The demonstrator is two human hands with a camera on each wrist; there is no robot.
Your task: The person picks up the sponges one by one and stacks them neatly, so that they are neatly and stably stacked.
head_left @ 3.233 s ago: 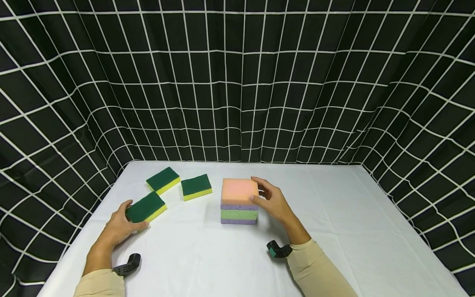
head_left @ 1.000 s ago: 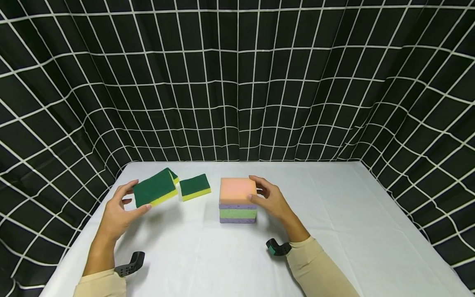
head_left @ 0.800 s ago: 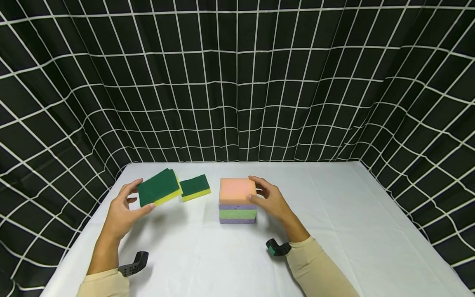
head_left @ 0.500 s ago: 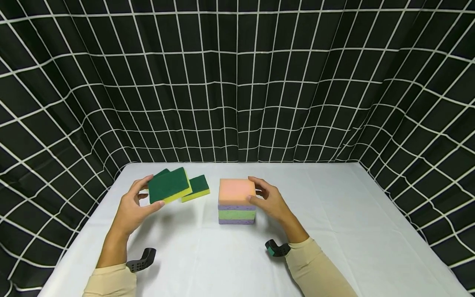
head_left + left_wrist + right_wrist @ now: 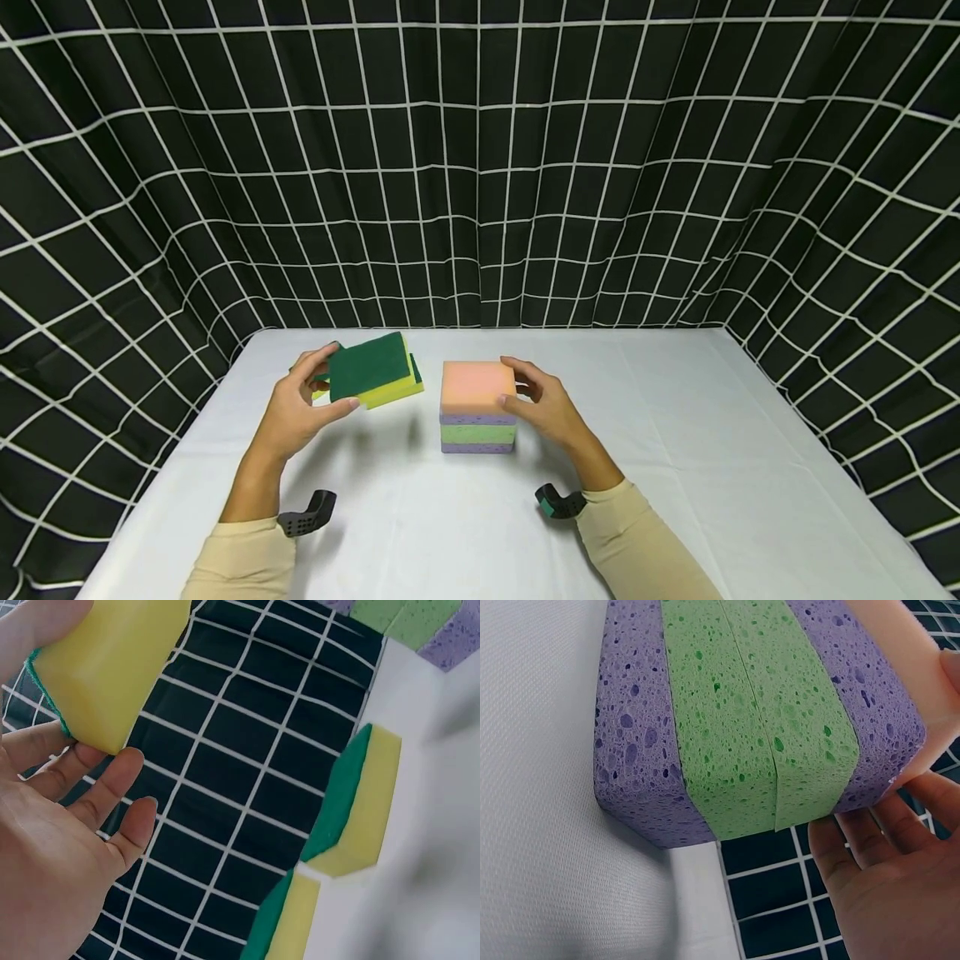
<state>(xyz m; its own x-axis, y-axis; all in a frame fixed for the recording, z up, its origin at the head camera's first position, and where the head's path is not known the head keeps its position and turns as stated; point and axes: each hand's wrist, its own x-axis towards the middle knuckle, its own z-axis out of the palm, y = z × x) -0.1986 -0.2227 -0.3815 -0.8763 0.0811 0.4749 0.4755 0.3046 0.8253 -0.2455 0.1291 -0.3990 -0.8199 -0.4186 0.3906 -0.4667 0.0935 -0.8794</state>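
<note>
My left hand (image 5: 288, 421) pinches a green and yellow scrub sponge (image 5: 369, 367) between thumb and fingers, raised above the table, green face up. In the left wrist view its yellow side (image 5: 120, 667) shows. My right hand (image 5: 551, 408) grips the orange sponge (image 5: 477, 385) on top of a stack, thumb at the near side and fingers at the far right. Beneath it lie purple (image 5: 634, 727) and green (image 5: 727, 712) sponges, pressed flat together. Two more scrub sponges lie on the table behind the held one, a right one (image 5: 382, 802) and a left one (image 5: 292, 922), mostly hidden in the head view.
A white cloth (image 5: 675, 467) covers the table. Black curtains with a white grid (image 5: 480, 183) stand along the back and both sides. Each wrist wears a black camera mount, one on the left (image 5: 309, 514) and one on the right (image 5: 561, 502).
My left hand has lifted the scrub sponge off the table's left side and carried it rightward toward the stack. My right hand has stayed on the orange sponge.
</note>
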